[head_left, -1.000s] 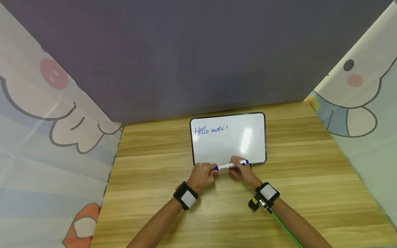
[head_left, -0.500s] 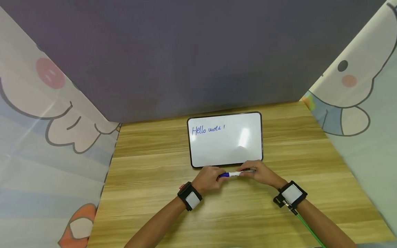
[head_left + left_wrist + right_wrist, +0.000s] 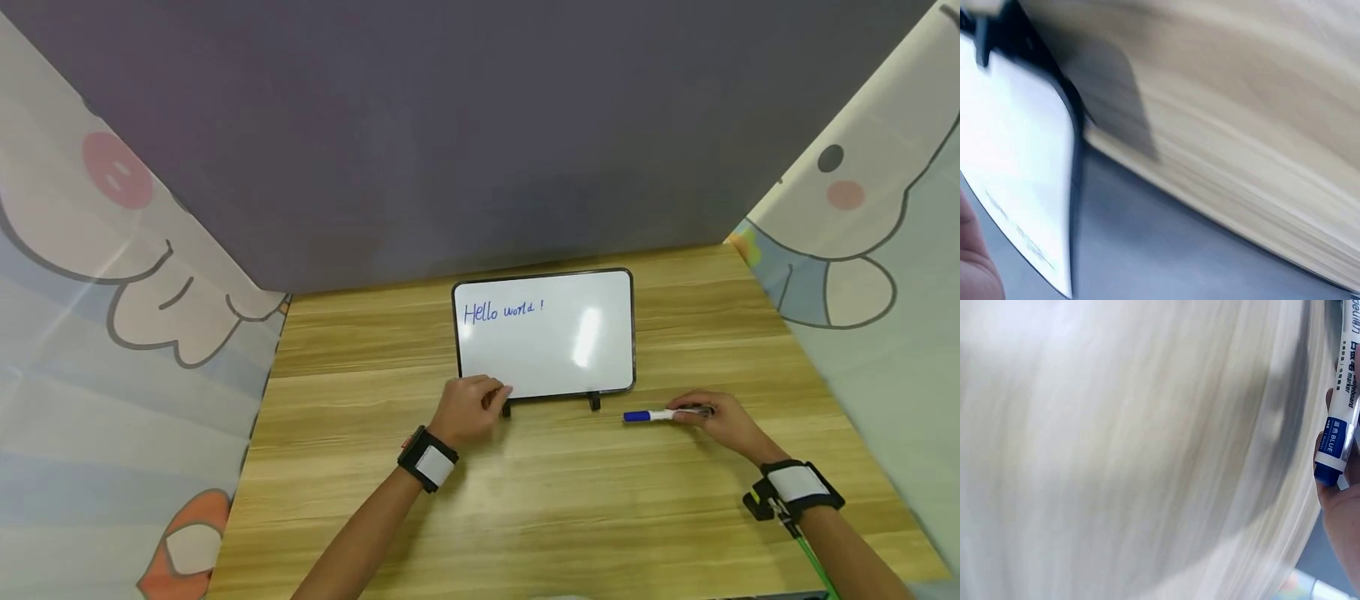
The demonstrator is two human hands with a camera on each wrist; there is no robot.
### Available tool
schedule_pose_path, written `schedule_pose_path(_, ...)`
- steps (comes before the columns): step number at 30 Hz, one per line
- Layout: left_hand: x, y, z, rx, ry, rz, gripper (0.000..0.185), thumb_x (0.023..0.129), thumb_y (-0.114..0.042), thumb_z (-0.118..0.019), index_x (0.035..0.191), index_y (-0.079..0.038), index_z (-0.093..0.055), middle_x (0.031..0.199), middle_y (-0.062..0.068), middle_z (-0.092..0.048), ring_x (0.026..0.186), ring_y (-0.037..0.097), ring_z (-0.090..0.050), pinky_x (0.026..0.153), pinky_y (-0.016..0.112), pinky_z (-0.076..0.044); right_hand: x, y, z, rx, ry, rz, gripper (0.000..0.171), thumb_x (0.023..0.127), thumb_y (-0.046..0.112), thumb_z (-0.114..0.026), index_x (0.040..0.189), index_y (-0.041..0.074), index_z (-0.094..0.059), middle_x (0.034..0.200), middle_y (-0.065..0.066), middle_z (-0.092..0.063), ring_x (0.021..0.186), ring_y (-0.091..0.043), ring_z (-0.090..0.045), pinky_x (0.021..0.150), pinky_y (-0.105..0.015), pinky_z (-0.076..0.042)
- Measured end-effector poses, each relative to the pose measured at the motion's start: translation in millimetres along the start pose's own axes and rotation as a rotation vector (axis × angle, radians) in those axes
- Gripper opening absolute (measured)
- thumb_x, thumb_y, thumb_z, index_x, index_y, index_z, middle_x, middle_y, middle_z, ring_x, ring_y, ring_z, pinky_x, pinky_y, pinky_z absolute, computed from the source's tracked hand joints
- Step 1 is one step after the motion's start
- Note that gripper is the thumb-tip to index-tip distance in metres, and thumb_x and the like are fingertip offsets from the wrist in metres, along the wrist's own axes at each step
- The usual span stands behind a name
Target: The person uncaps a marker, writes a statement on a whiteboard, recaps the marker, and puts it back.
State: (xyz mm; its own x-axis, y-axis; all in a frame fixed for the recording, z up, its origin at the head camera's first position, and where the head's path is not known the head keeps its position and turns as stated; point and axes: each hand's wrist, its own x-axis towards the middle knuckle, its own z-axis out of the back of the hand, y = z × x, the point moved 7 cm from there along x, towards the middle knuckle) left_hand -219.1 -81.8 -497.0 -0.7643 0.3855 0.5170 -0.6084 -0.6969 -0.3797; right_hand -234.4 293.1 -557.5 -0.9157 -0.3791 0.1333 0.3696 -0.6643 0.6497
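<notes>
My right hand (image 3: 716, 419) pinches a white whiteboard marker (image 3: 663, 415) just above the table, right of the board. Its blue cap covers the end pointing left; the label shows in the right wrist view, where the marker (image 3: 1339, 419) lies along my fingers. A small whiteboard (image 3: 547, 350) in a black frame stands on two black feet, with "Hello world !" in blue at its upper left. By its lower left corner is my left hand (image 3: 467, 410), fingers loosely bent and nothing seen in them. The left wrist view is blurred and shows little of that hand.
Beneath everything lies a wood-grain table (image 3: 360, 433). A dark grey panel (image 3: 480, 150) rises behind the board. Cartoon-printed sheets (image 3: 862, 275) flank both sides. A green cable (image 3: 813, 562) runs from the right wrist strap.
The left hand has let go of the capped marker end and moved left to the board's lower corner. My right hand has carried the marker off to the right.
</notes>
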Motion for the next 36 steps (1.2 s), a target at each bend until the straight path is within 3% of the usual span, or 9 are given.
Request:
schedule_pose_path(4, 1.8, 22.7, 24.6, -0.014, -0.121, 0.077, 0.023, 0.088, -0.021, -0.06, 0.069, -0.012, -0.07, 0.053, -0.006, -0.056, 0.046, 0.001, -0.044, 0.045, 0.013, -0.035, -10, -15, 8, -0.028, 0.003, -0.045, 0.014, 0.077, 0.01, -0.073, 0.091, 0.013, -0.073, 0.092, -0.005, -0.07, 0.085, 0.016, -0.052, 0.069, -0.014, -0.045)
schedule_pose_path(7, -3.0, 40.3, 35.5, -0.014, -0.168, 0.139, 0.026, 0.089, -0.021, -0.059, 0.066, -0.011, -0.068, 0.052, -0.006, -0.053, 0.046, 0.001, -0.043, 0.044, 0.014, -0.035, -15, -22, 11, -0.024, 0.009, -0.071, 0.013, 0.078, 0.011, -0.073, 0.091, 0.012, -0.073, 0.091, -0.004, -0.069, 0.083, 0.016, -0.051, 0.066, -0.015, -0.045)
schedule_pose_path(14, -20.4, 83.2, 55.7, 0.005, -0.237, 0.267, 0.032, 0.088, -0.018, -0.061, 0.057, -0.012, -0.06, 0.049, -0.003, -0.052, 0.044, 0.003, -0.043, 0.043, 0.018, -0.036, -25, -32, 18, 0.019, -0.057, -0.048, 0.017, 0.075, 0.003, -0.073, 0.091, 0.005, -0.072, 0.086, 0.0, -0.069, 0.079, 0.012, -0.053, 0.064, -0.012, -0.042)
schedule_pose_path(21, -38.6, 123.8, 68.7, 0.058, -0.271, 0.409, 0.041, 0.091, -0.021, -0.057, 0.051, -0.011, -0.056, 0.044, 0.001, -0.05, 0.041, 0.005, -0.039, 0.042, 0.021, -0.033, -29, -35, 24, -0.002, -0.088, -0.039, 0.018, 0.071, 0.002, -0.076, 0.088, 0.008, -0.073, 0.087, -0.003, -0.069, 0.081, 0.015, -0.051, 0.066, -0.009, -0.04)
schedule_pose_path(27, -54.5, 136.7, 69.4, 0.08, -0.273, 0.44, 0.036, 0.089, -0.02, -0.058, 0.056, -0.008, -0.063, 0.046, 0.003, -0.054, 0.041, 0.009, -0.044, 0.043, 0.024, -0.036, -30, -38, 30, 0.016, -0.067, -0.04, 0.02, 0.071, 0.002, -0.076, 0.09, 0.007, -0.072, 0.092, 0.008, -0.068, 0.084, 0.015, -0.052, 0.068, -0.008, -0.041)
schedule_pose_path(32, -61.0, 141.9, 71.4, 0.113, -0.26, 0.45, 0.035, 0.089, -0.021, -0.059, 0.057, -0.008, -0.064, 0.047, 0.003, -0.055, 0.042, 0.011, -0.047, 0.043, 0.026, -0.037, -27, -37, 33, 0.098, -0.009, -0.093, 0.027, 0.079, 0.006, -0.071, 0.106, 0.003, -0.067, 0.106, 0.012, -0.064, 0.094, 0.017, -0.051, 0.074, -0.007, -0.042)
schedule_pose_path(34, -62.2, 144.9, 73.6, 0.123, -0.26, 0.474, 0.035, 0.089, -0.021, -0.059, 0.057, -0.008, -0.063, 0.048, 0.004, -0.055, 0.043, 0.012, -0.047, 0.044, 0.027, -0.038, -21, -34, 37, 0.091, -0.014, -0.135, 0.028, 0.084, 0.011, -0.067, 0.111, 0.005, -0.065, 0.111, 0.009, -0.062, 0.098, 0.02, -0.047, 0.076, -0.011, -0.042)
schedule_pose_path(36, -61.4, 148.2, 75.9, 0.122, -0.262, 0.509, 0.032, 0.089, -0.02, -0.058, 0.062, -0.006, -0.066, 0.051, 0.005, -0.058, 0.045, 0.015, -0.05, 0.046, 0.03, -0.04, -9, -27, 42, 0.07, -0.04, -0.17, 0.028, 0.088, 0.018, -0.063, 0.114, 0.008, -0.064, 0.116, 0.001, -0.059, 0.102, 0.023, -0.039, 0.085, -0.024, -0.043)
